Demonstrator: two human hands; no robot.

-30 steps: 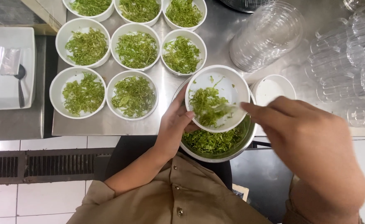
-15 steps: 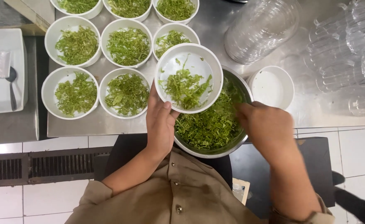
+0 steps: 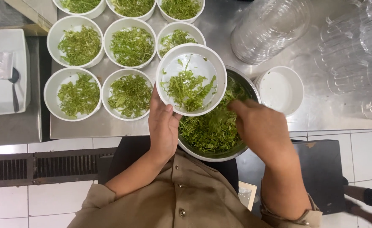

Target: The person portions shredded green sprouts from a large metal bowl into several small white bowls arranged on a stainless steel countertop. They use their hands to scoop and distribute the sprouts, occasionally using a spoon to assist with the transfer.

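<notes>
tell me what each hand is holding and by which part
Left hand holds a white bowl of greens by its near rim. Right hand reaches into the metal bowl; grip unclear.

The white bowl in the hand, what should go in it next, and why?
Probably another pinch of greens. The white bowl in the left hand looks less full than the filled bowls on the counter, and the right hand is already over the metal bowl of chopped greens.
</notes>
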